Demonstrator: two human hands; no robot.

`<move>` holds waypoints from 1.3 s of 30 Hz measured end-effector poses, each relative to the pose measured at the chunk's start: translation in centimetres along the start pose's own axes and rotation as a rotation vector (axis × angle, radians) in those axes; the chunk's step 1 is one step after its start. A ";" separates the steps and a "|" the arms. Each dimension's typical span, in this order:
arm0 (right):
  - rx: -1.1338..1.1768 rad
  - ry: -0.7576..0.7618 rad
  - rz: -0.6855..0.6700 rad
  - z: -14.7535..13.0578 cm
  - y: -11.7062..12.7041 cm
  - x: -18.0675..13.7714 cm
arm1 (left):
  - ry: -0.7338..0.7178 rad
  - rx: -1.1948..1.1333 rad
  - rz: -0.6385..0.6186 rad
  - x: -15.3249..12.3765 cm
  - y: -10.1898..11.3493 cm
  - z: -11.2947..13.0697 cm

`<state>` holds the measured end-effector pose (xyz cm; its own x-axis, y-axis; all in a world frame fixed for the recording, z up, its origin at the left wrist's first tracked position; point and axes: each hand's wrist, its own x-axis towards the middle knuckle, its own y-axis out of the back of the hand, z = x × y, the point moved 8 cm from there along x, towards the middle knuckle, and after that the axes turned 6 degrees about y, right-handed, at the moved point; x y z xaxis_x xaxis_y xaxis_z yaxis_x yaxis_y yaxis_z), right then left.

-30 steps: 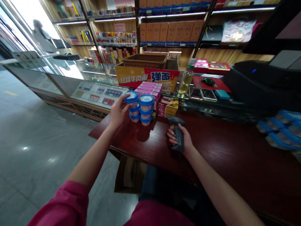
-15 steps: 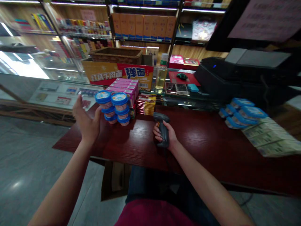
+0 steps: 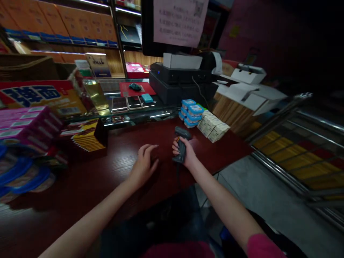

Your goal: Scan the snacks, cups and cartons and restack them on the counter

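My right hand (image 3: 188, 154) is wrapped round the handle of a dark barcode scanner (image 3: 181, 142) that stands on the dark red wooden counter (image 3: 113, 172). My left hand (image 3: 145, 163) hovers over the counter just left of the scanner, fingers spread and holding nothing. Beyond the scanner sit several blue-lidded tubs (image 3: 190, 111) beside a row of pale boxes (image 3: 212, 126). At the far left edge is a blurred stack of blue-lidded tubs (image 3: 18, 175) with pink boxes (image 3: 24, 123) behind it.
A stack of red and yellow packets (image 3: 84, 138) lies on the left. Phones (image 3: 126, 103) rest on a glass shelf, behind them a red mat with a mouse (image 3: 135, 86). A black register with a printer (image 3: 182, 77) stands at the back. A metal rack (image 3: 301, 150) is on the right.
My view has swung right. My left hand has left the tub stack and come across to the counter beside the scanner. My right hand keeps hold of the scanner.
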<state>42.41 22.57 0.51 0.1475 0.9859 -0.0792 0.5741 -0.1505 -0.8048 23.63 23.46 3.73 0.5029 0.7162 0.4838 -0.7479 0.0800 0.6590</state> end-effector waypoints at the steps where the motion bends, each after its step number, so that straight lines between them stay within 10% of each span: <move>1: -0.010 0.013 0.025 -1.3 1.1 -0.3 | 0.011 -0.092 0.010 2.1 -2.1 0.0; 8: 0.048 0.098 0.136 -7.3 5.8 -1.5 | 0.208 -0.654 0.149 15.4 -13.2 -0.7; 19: 0.225 0.150 0.166 -7.8 6.5 -1.2 | -0.127 -0.191 0.241 24.9 -15.1 5.4; 31: 0.165 0.136 0.146 -7.6 6.0 -1.6 | -0.145 -0.406 0.263 21.9 -8.4 7.3; 39: 0.070 -0.114 -0.099 -2.3 1.2 -0.3 | 0.254 -0.802 0.241 12.2 0.4 -3.6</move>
<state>44.95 21.94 0.91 -0.0017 0.9982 -0.0601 0.5234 -0.0503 -0.8506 27.92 34.75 7.86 0.2520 0.9016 0.3515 -0.9485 0.3021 -0.0950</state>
